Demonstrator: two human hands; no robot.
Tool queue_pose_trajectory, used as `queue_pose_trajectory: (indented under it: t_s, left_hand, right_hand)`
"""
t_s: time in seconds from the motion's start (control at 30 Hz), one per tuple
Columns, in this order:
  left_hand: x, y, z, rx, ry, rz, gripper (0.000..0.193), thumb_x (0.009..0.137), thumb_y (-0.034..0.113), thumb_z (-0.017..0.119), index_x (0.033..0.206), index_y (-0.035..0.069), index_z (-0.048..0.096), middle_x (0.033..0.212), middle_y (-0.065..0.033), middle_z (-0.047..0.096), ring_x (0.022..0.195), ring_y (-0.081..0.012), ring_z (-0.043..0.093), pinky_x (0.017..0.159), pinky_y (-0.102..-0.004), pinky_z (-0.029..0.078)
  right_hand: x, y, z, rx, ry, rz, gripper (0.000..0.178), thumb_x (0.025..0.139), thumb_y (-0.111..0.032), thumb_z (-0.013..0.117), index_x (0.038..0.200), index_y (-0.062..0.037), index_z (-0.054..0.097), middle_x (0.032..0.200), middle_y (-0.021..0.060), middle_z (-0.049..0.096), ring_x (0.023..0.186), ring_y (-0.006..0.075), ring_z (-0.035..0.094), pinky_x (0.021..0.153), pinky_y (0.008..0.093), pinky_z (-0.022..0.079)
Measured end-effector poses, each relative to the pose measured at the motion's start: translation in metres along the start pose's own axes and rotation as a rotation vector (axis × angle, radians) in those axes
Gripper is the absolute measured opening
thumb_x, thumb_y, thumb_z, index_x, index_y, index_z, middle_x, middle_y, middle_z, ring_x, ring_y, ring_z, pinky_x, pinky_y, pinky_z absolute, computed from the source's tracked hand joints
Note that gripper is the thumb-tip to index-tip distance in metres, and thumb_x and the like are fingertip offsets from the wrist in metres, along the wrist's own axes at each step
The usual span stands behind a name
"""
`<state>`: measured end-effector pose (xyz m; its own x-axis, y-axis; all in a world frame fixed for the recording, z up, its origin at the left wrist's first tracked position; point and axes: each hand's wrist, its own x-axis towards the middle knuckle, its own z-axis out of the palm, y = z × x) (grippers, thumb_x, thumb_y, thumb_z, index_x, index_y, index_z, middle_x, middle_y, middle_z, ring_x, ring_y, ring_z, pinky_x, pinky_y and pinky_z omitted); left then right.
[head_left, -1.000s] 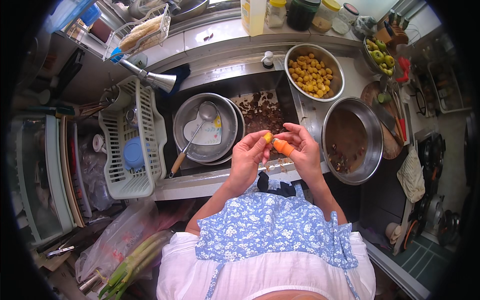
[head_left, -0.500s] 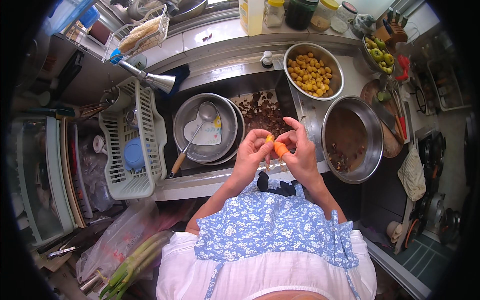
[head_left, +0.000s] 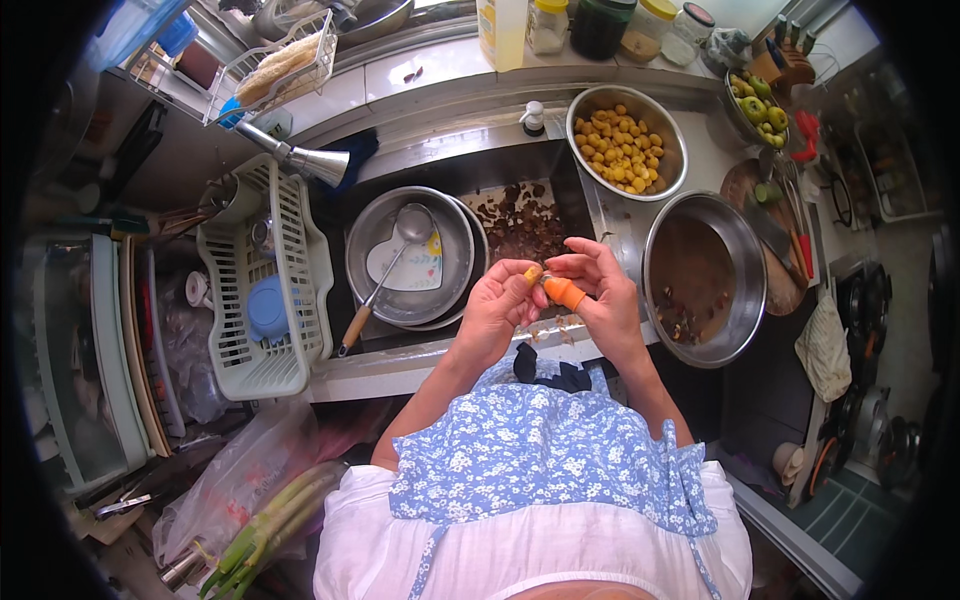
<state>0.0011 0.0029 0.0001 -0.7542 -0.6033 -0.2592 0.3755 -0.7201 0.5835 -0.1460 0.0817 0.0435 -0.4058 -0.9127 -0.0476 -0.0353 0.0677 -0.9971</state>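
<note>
In front of me, over the sink's near edge, my left hand (head_left: 497, 305) pinches a small yellow peeled chestnut (head_left: 533, 273) between thumb and fingers. My right hand (head_left: 606, 296) is close against it, with an orange thumb cover (head_left: 565, 292) on the thumb, its tip pointing at the nut. The right index and middle fingers curve above the cover; small dark bits show at its tip. Scraps of peel lie beneath the hands. Far right of the hands, a steel bowl (head_left: 627, 188) holds many yellow chestnuts. Nearer stands a steel basin (head_left: 752, 300) of brownish water with dark pieces.
Brown peelings (head_left: 520, 220) cover part of the sink floor. Stacked steel bowls (head_left: 358, 225) hold a ladle (head_left: 378, 285) and a heart-shaped dish. A white dish rack (head_left: 318, 280) stands left. At right lie a cutting board (head_left: 785, 285) and a cleaver; jars line the back ledge.
The hands have shifted slightly. My left hand has drawn the chestnut a little left, and the orange cover on my right thumb now shows more fully.
</note>
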Motion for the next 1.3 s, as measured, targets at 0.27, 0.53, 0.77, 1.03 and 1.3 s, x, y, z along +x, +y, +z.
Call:
queue_pose_trajectory:
  t_s: [0.27,0.53,0.77,1.03,1.3]
  left_hand:
    - [-0.006,0.005,0.002,-0.031,-0.024,-0.079,0.023,0.097,0.021,0.055,0.108,0.001,0.055,0.077,-0.0066,0.061,0.061,-0.0082,0.054,0.055,-0.0175,0.044]
    - [-0.006,0.007,0.007,-0.086,-0.011,-0.112,0.024,0.097,0.023,0.055,0.108,0.001,0.056,0.078,-0.0070,0.062,0.058,-0.0074,0.053,0.051,-0.0151,0.041]
    - [-0.005,0.005,0.002,0.038,0.005,-0.025,0.024,0.097,0.020,0.056,0.112,0.002,0.057,0.083,-0.0059,0.063,0.063,-0.0056,0.053,0.057,-0.0150,0.043]
    - [-0.007,0.006,0.006,0.358,0.056,0.084,0.022,0.096,0.014,0.058,0.113,0.001,0.060,0.089,-0.0040,0.065,0.070,-0.0037,0.054,0.063,-0.0153,0.044]
    - [-0.008,0.006,0.001,0.310,-0.024,0.082,0.022,0.097,0.014,0.055,0.112,-0.001,0.061,0.084,-0.0046,0.064,0.067,-0.0046,0.053,0.059,-0.0157,0.041]
  right_hand:
    - [-0.003,0.000,0.005,-0.044,-0.020,0.016,0.041,0.086,-0.004,0.066,0.123,0.0008,0.049,0.101,0.0130,0.068,0.092,0.0171,0.067,0.081,0.0283,0.054]
    - [-0.001,0.006,0.002,0.187,0.013,0.012,0.038,0.088,0.000,0.061,0.123,0.0042,0.048,0.104,0.0144,0.067,0.097,0.0182,0.066,0.085,0.0285,0.053]
    - [-0.002,0.002,0.000,0.041,-0.010,0.000,0.040,0.087,0.001,0.062,0.125,0.0014,0.048,0.104,0.0143,0.067,0.097,0.0177,0.065,0.084,0.0287,0.053]
    - [-0.002,-0.013,0.000,0.047,-0.063,0.057,0.044,0.084,0.005,0.064,0.125,0.0015,0.048,0.103,0.0139,0.066,0.095,0.0164,0.065,0.084,0.0268,0.053]
    - [0.001,-0.009,-0.010,0.179,-0.099,0.131,0.045,0.085,0.003,0.063,0.126,0.0062,0.046,0.099,0.0146,0.067,0.090,0.0176,0.067,0.079,0.0274,0.055]
